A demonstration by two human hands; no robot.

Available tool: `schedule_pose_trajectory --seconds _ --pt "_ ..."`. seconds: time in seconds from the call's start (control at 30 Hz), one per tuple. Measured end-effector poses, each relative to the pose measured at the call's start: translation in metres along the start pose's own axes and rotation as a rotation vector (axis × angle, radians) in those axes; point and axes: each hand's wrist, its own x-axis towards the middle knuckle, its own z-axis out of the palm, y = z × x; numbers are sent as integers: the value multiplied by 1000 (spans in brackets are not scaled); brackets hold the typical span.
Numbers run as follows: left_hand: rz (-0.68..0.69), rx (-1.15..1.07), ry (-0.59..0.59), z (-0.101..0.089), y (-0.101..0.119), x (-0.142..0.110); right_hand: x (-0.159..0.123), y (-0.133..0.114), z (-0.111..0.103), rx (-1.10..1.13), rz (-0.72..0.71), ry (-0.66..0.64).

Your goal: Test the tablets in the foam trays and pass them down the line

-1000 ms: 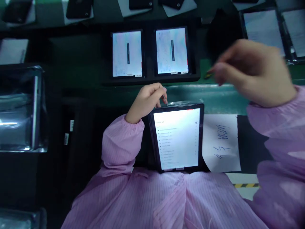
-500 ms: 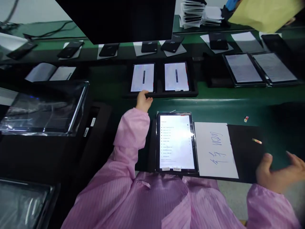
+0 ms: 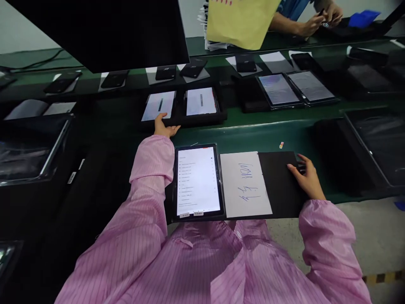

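My left hand (image 3: pixel 165 126) grips the front edge of a black tray (image 3: pixel 196 121), thumb on top and fingers below. In the tray lie two lit tablets, a left one (image 3: pixel 158 103) and a right one (image 3: pixel 201 101). My right hand (image 3: pixel 308 179) is closed on the right edge of a black board (image 3: pixel 278 181), its thumb on the upper face; some fingertips are hidden. On that board rest a lit tablet (image 3: pixel 198 181) showing a list and a white paper (image 3: pixel 245 181) with handwriting.
A small coloured sticker (image 3: pixel 281 145) lies on the green table (image 3: pixel 240 133). A dark monitor (image 3: pixel 110 29) overhangs the back left. Two more lit tablets (image 3: pixel 280 89) stand at the back right. A yellow sheet (image 3: pixel 242 23) hangs in front of a co-worker's hands (image 3: pixel 319 21).
My view has turned to the right. My right hand has come in from the side onto the board's right edge. A small shiny piece on the board no longer shows. My left hand stays at the tray.
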Motion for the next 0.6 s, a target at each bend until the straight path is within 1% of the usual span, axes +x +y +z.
schedule_pose_trajectory --seconds 0.03,0.07,0.13,0.23,0.3,0.33,0.37,0.4,0.47,0.5,0.53,0.57,0.6 --pt "-46 -57 72 4 -2 2 8 7 2 38 26 -31" --pt "-56 -99 110 8 -4 4 15 13 3 70 51 -55" --pt "-54 -170 146 11 -7 6 29 25 2 106 97 -70" --pt "-38 -253 148 9 -3 4 43 36 -7 72 163 13" --pt "-31 -293 136 7 2 0 33 37 -15 2 184 128" --pt "-29 -310 131 5 4 -3 19 36 -19 -44 163 179" --pt "-28 -325 126 4 7 -8 -2 35 -23 -85 135 231" --pt "-25 -339 121 2 9 -14 -27 33 -26 -158 28 268" --pt "-16 -360 108 -1 14 -28 -84 29 -27 -188 -258 131" --pt "-9 -368 98 -2 16 -37 -110 27 -24 -237 -387 38" --pt "-3 -375 86 -4 18 -47 -130 24 -19 -291 -470 -13" --pt "6 -382 72 -5 20 -59 -143 20 -12 -354 -498 -16" --pt "14 -385 52 -6 23 -70 -147 16 -4 -400 -521 -2"
